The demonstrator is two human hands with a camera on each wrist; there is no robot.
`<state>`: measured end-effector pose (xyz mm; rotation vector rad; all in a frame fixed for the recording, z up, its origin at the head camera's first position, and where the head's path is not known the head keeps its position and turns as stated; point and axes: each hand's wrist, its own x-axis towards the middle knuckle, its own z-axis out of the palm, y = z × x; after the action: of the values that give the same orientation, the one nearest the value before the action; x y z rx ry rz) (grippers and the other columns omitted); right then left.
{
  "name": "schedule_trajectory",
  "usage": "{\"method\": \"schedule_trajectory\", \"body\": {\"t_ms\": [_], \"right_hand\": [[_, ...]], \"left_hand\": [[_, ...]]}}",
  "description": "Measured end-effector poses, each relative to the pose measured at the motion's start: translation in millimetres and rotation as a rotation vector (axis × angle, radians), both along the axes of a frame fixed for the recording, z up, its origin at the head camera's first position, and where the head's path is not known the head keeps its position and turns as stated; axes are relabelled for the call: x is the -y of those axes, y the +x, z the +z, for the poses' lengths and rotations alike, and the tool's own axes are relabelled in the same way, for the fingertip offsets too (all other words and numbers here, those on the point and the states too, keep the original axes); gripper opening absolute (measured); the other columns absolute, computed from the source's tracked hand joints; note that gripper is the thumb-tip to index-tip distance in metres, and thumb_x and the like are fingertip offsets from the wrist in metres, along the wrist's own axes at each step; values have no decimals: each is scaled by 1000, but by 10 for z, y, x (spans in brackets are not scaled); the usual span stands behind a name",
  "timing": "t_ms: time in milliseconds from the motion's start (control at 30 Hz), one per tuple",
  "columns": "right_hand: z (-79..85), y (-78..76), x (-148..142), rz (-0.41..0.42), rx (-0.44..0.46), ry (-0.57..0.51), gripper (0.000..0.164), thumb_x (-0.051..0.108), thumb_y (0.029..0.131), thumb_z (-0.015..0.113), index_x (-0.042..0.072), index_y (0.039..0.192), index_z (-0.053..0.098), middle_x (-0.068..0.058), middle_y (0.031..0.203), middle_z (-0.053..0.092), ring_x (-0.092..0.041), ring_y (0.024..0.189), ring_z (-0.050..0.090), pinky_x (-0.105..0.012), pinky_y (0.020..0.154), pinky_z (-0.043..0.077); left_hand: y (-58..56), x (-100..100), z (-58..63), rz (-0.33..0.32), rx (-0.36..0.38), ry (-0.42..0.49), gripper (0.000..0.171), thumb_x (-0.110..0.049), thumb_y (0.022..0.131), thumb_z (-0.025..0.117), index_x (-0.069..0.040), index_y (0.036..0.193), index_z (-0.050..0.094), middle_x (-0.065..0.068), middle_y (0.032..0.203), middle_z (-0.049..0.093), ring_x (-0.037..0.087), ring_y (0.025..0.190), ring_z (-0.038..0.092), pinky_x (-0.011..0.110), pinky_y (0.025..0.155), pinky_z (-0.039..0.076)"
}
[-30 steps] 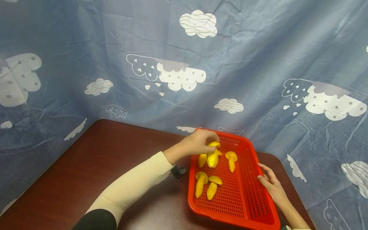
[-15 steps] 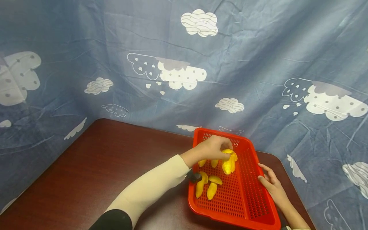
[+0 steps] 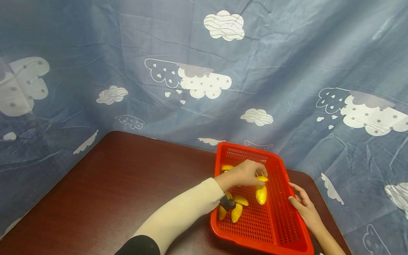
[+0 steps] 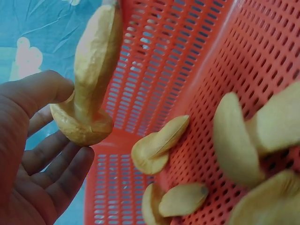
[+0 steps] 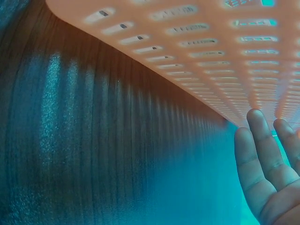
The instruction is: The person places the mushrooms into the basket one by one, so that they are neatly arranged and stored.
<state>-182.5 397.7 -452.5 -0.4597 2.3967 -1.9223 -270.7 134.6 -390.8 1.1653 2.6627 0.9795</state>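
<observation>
My left hand (image 3: 247,174) pinches a yellow mushroom (image 3: 261,194) by its cap, over the middle of a red perforated basket (image 3: 251,245). In the left wrist view the cap sits between thumb and fingers, and the stem points away from the palm. Other yellow mushrooms lie in the basket: two at the near left, including one (image 3: 237,212), and some farther back, including one (image 3: 227,167), partly hidden by the left hand and wrist. My right hand (image 3: 304,205) holds the basket's right rim, its fingers (image 5: 262,143) extended along the outside.
The basket stands on a dark red-brown table (image 3: 127,177), near its right end. Behind and on both sides hangs a blue cloth (image 3: 178,42) with white clouds. A black wrist-camera piece (image 3: 227,203) on the left wrist overlaps the near mushrooms.
My left hand has carried the mushroom rightward and toward me, from the basket's back left to its middle. The right hand has stayed on the rim.
</observation>
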Motion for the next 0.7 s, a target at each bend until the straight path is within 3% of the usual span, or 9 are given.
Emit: {"method": "schedule_trajectory", "body": {"t_ms": [700], "right_hand": [[38,46,43,-15,12,-9,51,6,103,35,9,150,17,8,103,64,-12,82,68,-35,63,57]], "left_hand": [[85,-378,-211,-7,86,-204,22,-29,78,81,-27,92,65,-17,92,61,-3,85,53,10,73,42]]}}
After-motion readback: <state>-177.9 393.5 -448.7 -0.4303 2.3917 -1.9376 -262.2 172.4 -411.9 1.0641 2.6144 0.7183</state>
